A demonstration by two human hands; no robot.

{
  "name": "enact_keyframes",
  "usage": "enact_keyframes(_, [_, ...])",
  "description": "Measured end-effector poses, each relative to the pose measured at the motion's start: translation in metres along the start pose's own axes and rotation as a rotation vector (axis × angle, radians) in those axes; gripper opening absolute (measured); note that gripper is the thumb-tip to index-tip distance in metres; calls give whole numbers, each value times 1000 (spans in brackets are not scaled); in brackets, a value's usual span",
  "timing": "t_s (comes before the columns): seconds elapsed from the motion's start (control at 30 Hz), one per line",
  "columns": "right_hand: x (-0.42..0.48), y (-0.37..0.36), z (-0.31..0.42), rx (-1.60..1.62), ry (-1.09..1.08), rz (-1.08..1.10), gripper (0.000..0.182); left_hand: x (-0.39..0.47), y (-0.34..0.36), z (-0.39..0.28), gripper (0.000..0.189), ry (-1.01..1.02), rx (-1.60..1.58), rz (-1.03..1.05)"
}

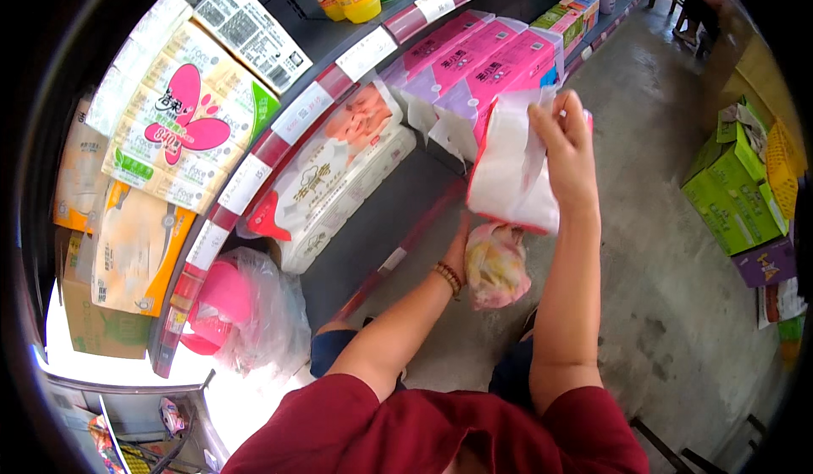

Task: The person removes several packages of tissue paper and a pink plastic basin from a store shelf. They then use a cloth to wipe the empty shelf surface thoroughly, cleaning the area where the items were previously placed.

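Note:
My right hand (565,140) pinches the upper edge of a white pack with red edges (511,162), raised in front of the shelf. Below it, my left hand (458,245), with a beaded bracelet at the wrist, is mostly hidden beside a crumpled pink and yellow cloth (497,265); its fingers seem to be at the cloth and the pack's underside, but their grip cannot be made out. Pink and purple packs (489,67) stand on the lower shelf behind the raised pack. Left of them lies a large wipes-type pack with a baby picture (336,169).
Tissue packs (190,112) fill the upper shelf, whose edge (311,108) carries price labels. A clear plastic bag with pink items (254,309) is at lower left. Green cartons (737,175) stand across the concrete floor (648,251). A person (705,16) is at far upper right.

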State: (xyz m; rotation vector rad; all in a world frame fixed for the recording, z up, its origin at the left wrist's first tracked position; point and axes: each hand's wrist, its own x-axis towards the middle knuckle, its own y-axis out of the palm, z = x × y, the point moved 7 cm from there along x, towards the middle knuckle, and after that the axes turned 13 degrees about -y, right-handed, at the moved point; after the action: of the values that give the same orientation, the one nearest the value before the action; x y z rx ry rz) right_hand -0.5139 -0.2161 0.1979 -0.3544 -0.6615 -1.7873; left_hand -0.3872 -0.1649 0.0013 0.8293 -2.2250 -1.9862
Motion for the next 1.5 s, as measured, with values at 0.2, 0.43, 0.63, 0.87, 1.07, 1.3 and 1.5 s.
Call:
enact_keyframes(0.2, [-50, 37, 44, 30, 48, 195, 21, -3, 7, -64, 43, 678, 1154, -328])
enact_keyframes(0.43, [-79, 81, 105, -62, -262, 595, 21, -16, 70, -64, 40, 952, 768, -417])
enact_keyframes(0.63, [-97, 97, 116, -79, -508, 772, 24, 30, 6, -89, 39, 874, 449, -548])
enact_keyframes(0.87, [-93, 106, 83, -137, -474, 862, 26, 60, -84, -134, 38, 712, 265, -666])
enact_keyframes(1.07, [-90, 101, 24, -244, -308, 868, 22, 73, -122, -163, 38, 634, 213, -709])
enact_keyframes(1.3, [-65, 85, -37, -502, -136, 528, 15, 72, -135, -198, 37, 540, 250, -741])
enact_keyframes(1.5, [-22, 67, -106, -585, -63, 311, 16, 29, -95, -206, 37, 343, 402, -710])
